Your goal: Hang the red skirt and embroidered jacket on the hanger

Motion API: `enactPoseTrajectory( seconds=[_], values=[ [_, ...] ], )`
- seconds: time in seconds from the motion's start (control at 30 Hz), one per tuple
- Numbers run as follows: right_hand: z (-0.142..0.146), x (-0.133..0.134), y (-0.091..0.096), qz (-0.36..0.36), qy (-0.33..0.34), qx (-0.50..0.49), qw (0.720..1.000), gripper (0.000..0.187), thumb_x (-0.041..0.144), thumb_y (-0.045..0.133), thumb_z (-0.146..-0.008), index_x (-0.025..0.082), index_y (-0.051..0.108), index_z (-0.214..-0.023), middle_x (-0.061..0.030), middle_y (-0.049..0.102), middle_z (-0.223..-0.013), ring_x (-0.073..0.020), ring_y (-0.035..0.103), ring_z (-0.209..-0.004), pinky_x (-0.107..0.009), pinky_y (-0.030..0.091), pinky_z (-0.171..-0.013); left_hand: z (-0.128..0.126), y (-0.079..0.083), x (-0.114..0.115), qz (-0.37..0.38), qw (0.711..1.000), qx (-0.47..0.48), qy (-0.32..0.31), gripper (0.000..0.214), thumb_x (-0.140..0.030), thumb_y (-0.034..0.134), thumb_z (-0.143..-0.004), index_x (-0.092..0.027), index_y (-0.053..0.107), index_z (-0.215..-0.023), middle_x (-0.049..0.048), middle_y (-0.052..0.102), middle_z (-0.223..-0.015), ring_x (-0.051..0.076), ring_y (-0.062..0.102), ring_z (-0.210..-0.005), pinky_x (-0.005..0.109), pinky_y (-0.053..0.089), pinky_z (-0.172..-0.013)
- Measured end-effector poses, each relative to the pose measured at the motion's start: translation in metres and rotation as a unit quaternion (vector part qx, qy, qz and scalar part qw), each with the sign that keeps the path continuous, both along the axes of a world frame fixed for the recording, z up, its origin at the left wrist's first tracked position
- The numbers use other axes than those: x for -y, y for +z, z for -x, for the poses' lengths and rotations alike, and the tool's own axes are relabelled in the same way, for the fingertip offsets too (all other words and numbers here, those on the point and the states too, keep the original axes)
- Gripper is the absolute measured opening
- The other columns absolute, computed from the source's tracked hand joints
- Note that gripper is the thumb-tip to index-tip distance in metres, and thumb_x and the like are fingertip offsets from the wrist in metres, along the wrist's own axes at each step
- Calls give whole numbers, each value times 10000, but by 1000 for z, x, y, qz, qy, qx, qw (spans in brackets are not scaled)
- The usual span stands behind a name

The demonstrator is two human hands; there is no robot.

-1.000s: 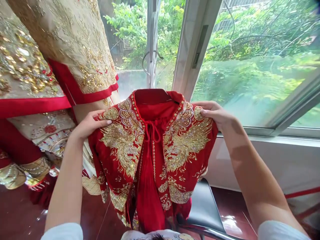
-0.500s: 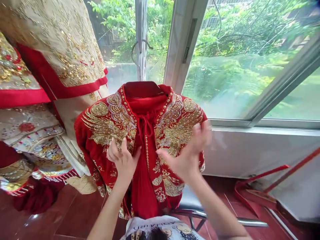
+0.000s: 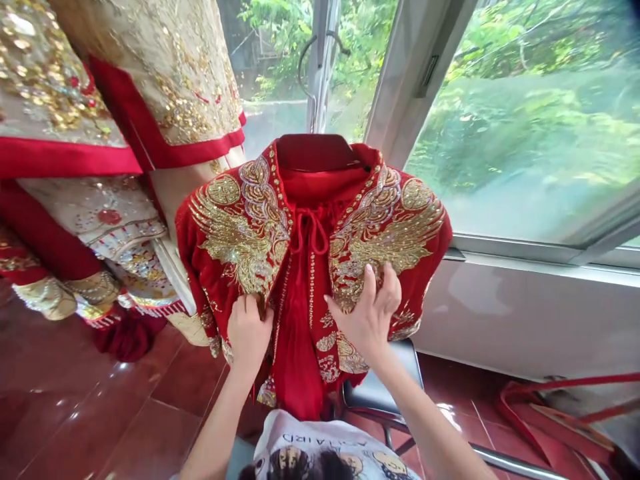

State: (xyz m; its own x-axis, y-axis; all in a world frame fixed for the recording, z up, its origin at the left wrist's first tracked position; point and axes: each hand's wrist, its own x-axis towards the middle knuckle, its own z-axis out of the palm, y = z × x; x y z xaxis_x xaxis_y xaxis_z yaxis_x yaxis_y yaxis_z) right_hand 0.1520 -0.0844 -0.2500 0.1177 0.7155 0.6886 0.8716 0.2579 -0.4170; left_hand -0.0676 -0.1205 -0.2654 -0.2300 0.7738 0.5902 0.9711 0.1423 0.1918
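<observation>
1. Red, and glittering with gold embroidery, the jacket (image 3: 345, 260) hung upright in the middle of the scene, its front parted and its shoulders spread over a dark red hanger (image 3: 316, 152).
2. Left hand (image 3: 249, 327) first: it was right on the left front panel! Its fingers were curled narrow around the inner edge, holding the cloth, with the thumb beside the opening.
3. Across to the right hand (image 3: 370, 313), and what a contrast: fingers spread wide, tips up against the gold work of the right panel, thumb pointing left toward the opening.
4. Between the panels, a thin red tie (image 3: 305, 213) sat in a bow below the collar, and a pleated red underlayer (image 3: 300, 360) dropped straight beneath it.
5. On the far side, the metal hook (image 3: 302, 67) rose before the window (image 3: 525, 133), with green leaves (image 3: 370, 33) bright beyond the glass; what held the hook, I could not tell.
6. Out on the left, cream-and-gold garments (image 3: 175, 73) hung just beside the jacket, banded in red.
7. Low on the right, a black chair (image 3: 407, 363) stood partly behind the jacket, on dark red floor tiles (image 3: 165, 413).
8. Nearest of all came the white shirt (image 3: 300, 433), printed with lettering and figures.
</observation>
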Motion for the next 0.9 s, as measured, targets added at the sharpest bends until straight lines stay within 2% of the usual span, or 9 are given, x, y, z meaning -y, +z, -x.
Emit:
enactPoseTrajectory(
  seconds=[0.07, 0.17, 0.23, 0.3, 0.37, 0.47, 0.7, 0.83, 0.9],
  values=[
    [4, -7, -7, 5, -16, -8, 1000, 700, 366, 516, -800, 181, 353, -1455, -240, 312, -1488, -428, 245, -1408, -683, 286, -1048, -1, -5, -1, 7, 999, 30, 13, 193, -202, 468, -841, -141, 572, -991, 145, 619, -962, 285, 594, -920, 366, 487, -776],
    [-11, -11, -11, -40, -2, -72, 997, 508, 240, 450, -800, 231, 506, -1304, -202, 554, -1267, -358, 503, -1224, -552, 406, -990, 4, -6, 6, 2, 998, 57, -21, 177, -155, 430, -818, -162, 578, -916, 117, 617, -899, 250, 611, -841, 331, 477, -712],
    [-23, 0, -4, -85, -1, -145, 986, 368, 207, 453, -762, 221, 587, -1104, -130, 642, -978, -293, 624, -907, -448, 485, -821, -1, 2, 17, -9, 995, 53, -89, 166, -124, 413, -780, -186, 567, -790, 74, 594, -762, 213, 598, -709, 303, 450, -632],
    [-24, 19, 13, -110, 25, -210, 971, 169, 189, 471, -729, 197, 574, -863, -28, 573, -722, -190, 552, -630, -331, 457, -642, -19, 17, 26, -26, 982, 38, -181, 166, -101, 403, -731, -204, 515, -665, 33, 531, -621, 176, 537, -568, 282, 393, -543],
    [-11, 37, 33, -123, 82, -225, 963, 61, 155, 476, -726, 190, 519, -750, 29, 480, -612, -122, 449, -528, -257, 393, -560, -46, 34, 26, -42, 957, 30, -286, 147, -117, 410, -709, -211, 465, -609, 14, 482, -561, 152, 468, -493, 274, 339, -492],
    [19, 38, 51, -149, 143, -166, 964, 160, 107, 444, -750, 189, 551, -836, 21, 536, -657, -122, 484, -561, -236, 399, -566, -80, 45, 7, -31, 923, 54, -379, 92, -191, 458, -757, -206, 491, -673, 16, 522, -620, 146, 484, -531, 260, 353, -508],
    [24, -25, 16, -150, 56, -42, 986, 385, 71, 371, -745, 160, 543, -1079, -106, 613, -894, -235, 574, -823, -372, 476, -737, -61, -6, -30, 59, 984, 74, -149, 90, -107, 496, -816, -193, 516, -837, 61, 599, -836, 193, 582, -763, 267, 415, -628],
    [17, -11, 16, -221, 8, -57, 974, 449, 140, 490, -762, 161, 481, -1211, -121, 613, -1022, -242, 583, -908, -398, 486, -798, -50, -17, -9, 55, 990, 75, -110, 83, -154, 539, -812, -209, 497, -765, 35, 583, -760, 184, 577, -710, 257, 395, -585],
    [21, 7, 28, -217, 31, -66, 973, 412, 152, 478, -793, 172, 492, -1205, -97, 627, -965, -217, 595, -837, -359, 498, -743, -57, -16, 5, 59, 985, 73, -146, 115, -109, 522, -798, -205, 503, -739, 26, 573, -705, 169, 566, -647, 252, 386, -553]
  ],
)
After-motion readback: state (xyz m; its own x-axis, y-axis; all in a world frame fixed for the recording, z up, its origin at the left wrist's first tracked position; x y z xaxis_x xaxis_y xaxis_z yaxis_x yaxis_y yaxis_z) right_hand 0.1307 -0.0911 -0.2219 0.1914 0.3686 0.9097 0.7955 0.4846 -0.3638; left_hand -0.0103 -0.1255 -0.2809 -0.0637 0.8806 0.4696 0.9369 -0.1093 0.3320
